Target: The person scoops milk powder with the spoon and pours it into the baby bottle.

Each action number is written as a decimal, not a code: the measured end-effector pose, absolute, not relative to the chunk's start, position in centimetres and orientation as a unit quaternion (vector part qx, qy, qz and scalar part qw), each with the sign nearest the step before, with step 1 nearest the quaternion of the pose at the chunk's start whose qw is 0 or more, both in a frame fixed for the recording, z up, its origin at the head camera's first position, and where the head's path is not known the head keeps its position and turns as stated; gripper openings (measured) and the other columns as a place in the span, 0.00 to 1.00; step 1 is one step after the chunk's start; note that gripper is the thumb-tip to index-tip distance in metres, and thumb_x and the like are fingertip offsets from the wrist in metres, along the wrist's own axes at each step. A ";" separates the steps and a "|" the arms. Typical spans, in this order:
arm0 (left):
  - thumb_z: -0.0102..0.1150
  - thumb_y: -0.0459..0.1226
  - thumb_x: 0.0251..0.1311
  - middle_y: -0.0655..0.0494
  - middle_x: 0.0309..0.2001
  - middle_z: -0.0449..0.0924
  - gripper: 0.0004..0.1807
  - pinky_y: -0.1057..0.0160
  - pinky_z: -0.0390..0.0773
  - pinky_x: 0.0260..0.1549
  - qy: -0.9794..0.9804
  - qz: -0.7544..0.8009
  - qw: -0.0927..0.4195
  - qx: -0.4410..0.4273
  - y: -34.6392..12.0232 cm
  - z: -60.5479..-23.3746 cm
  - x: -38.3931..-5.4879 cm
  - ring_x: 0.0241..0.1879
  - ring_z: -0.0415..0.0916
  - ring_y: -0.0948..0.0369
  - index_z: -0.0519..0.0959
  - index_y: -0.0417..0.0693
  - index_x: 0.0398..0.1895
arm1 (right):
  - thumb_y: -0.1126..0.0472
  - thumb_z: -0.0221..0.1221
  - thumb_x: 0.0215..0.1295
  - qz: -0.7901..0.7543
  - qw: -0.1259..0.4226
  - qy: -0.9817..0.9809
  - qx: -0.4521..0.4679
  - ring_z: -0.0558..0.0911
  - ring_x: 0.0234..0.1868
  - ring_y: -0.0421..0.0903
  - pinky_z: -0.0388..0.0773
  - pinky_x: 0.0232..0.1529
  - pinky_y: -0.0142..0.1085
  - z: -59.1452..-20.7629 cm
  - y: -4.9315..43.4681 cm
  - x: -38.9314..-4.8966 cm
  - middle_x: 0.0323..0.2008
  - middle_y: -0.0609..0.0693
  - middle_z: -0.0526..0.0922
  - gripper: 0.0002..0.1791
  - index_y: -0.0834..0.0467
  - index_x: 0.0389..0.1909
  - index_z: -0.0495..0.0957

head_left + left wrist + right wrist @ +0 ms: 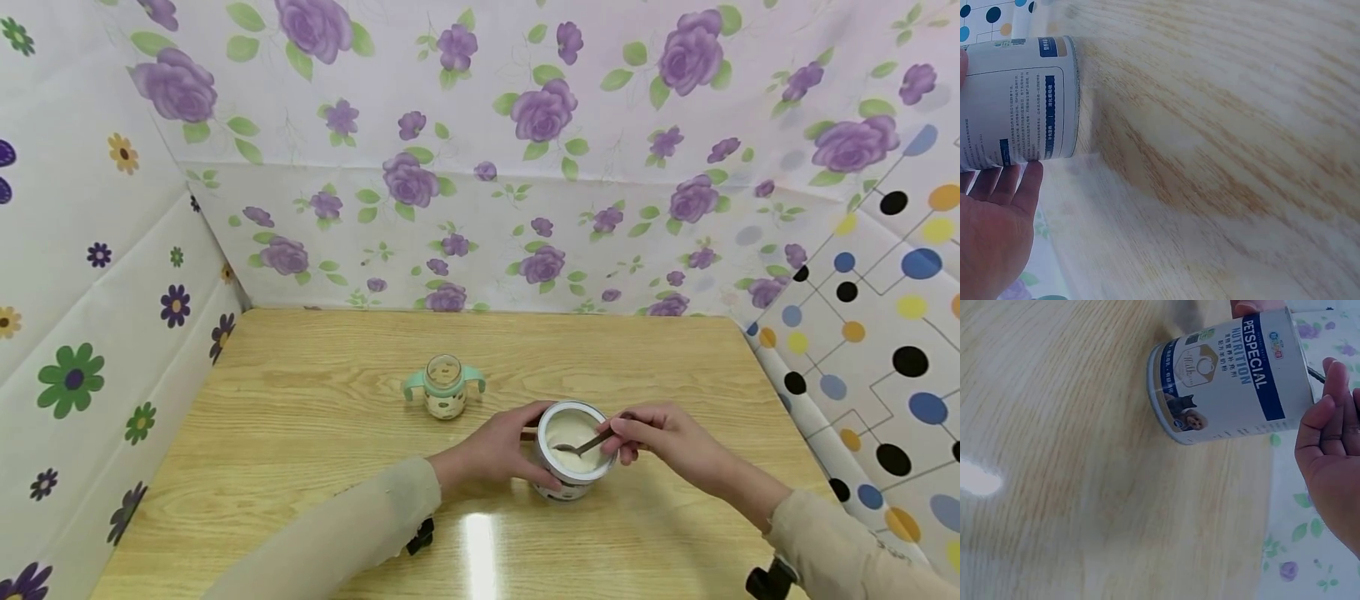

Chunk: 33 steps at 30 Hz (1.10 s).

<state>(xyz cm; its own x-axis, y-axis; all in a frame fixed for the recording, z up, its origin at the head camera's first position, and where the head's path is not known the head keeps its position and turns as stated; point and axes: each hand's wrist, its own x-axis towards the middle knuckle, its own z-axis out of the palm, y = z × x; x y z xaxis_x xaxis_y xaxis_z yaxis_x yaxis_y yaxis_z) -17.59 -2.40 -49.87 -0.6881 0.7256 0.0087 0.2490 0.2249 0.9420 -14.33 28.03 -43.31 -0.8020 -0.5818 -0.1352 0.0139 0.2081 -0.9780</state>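
Observation:
A white milk powder can [573, 482] with blue lettering faces the head camera with its open top, pale powder [572, 429] inside. My left hand [501, 448] grips its left side, thumb and fingers spread around the wall. The label side of the can [1229, 375] shows in the right wrist view. My right hand [667, 437] pinches the handle of a dark brown spoon [596, 440] over the right rim. The spoon's bowl lies at the powder inside the can. Whether the can's base touches the table, I cannot tell.
Behind and left of the can, a baby bottle [444, 392] with mint green handles stands upright without a lid on the wooden table [315, 383]. Flowered cloth [480, 242] hangs behind the table, and patterned cloths line both sides.

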 end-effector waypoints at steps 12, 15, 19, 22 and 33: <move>0.89 0.42 0.48 0.67 0.70 0.75 0.55 0.62 0.75 0.68 0.749 0.530 0.226 0.326 -2.4 -50.0 -17.5 0.68 0.74 0.64 0.67 0.67 0.80 | 0.60 0.47 0.89 -0.736 0.269 0.616 -0.076 0.85 0.40 0.36 0.85 0.47 0.30 -45.2 28.9 -14.3 0.43 0.46 0.92 0.20 0.66 0.58 0.84; 0.89 0.42 0.48 0.68 0.70 0.74 0.56 0.62 0.75 0.68 0.752 0.529 0.226 0.321 -2.4 -49.9 -17.5 0.68 0.74 0.64 0.66 0.68 0.80 | 0.60 0.46 0.89 -0.769 0.266 0.580 -0.045 0.85 0.39 0.35 0.85 0.47 0.29 -45.4 29.0 -14.3 0.43 0.47 0.92 0.19 0.61 0.55 0.87; 0.89 0.42 0.48 0.68 0.70 0.74 0.56 0.62 0.75 0.68 0.750 0.533 0.226 0.319 -2.5 -49.8 -17.6 0.68 0.74 0.63 0.66 0.66 0.81 | 0.61 0.43 0.90 -0.802 0.270 0.532 -0.027 0.86 0.40 0.37 0.86 0.48 0.30 -45.6 29.2 -14.2 0.44 0.48 0.92 0.21 0.61 0.55 0.87; 0.89 0.41 0.48 0.67 0.70 0.75 0.55 0.61 0.75 0.69 0.748 0.536 0.223 0.320 -2.5 -49.8 -17.7 0.68 0.75 0.63 0.67 0.66 0.80 | 0.62 0.42 0.90 -0.814 0.275 0.510 -0.019 0.87 0.41 0.37 0.86 0.49 0.30 -45.7 29.3 -14.1 0.44 0.49 0.92 0.23 0.61 0.54 0.88; 0.89 0.41 0.48 0.69 0.70 0.75 0.55 0.60 0.75 0.69 0.746 0.536 0.224 0.325 -2.4 -49.9 -17.6 0.68 0.74 0.64 0.67 0.69 0.80 | 0.63 0.39 0.90 -0.832 0.264 0.488 -0.003 0.87 0.40 0.37 0.86 0.48 0.30 -45.8 28.9 -13.7 0.43 0.49 0.92 0.25 0.61 0.50 0.88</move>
<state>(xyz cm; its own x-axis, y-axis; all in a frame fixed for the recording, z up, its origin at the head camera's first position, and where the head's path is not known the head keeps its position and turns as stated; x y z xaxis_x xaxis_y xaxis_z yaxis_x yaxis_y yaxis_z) -17.61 -2.43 -49.88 -0.6877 0.7259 0.0139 0.2450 0.2140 0.9456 -13.66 28.91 -45.83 -0.8605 -0.4426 -0.2522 0.4364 -0.3851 -0.8132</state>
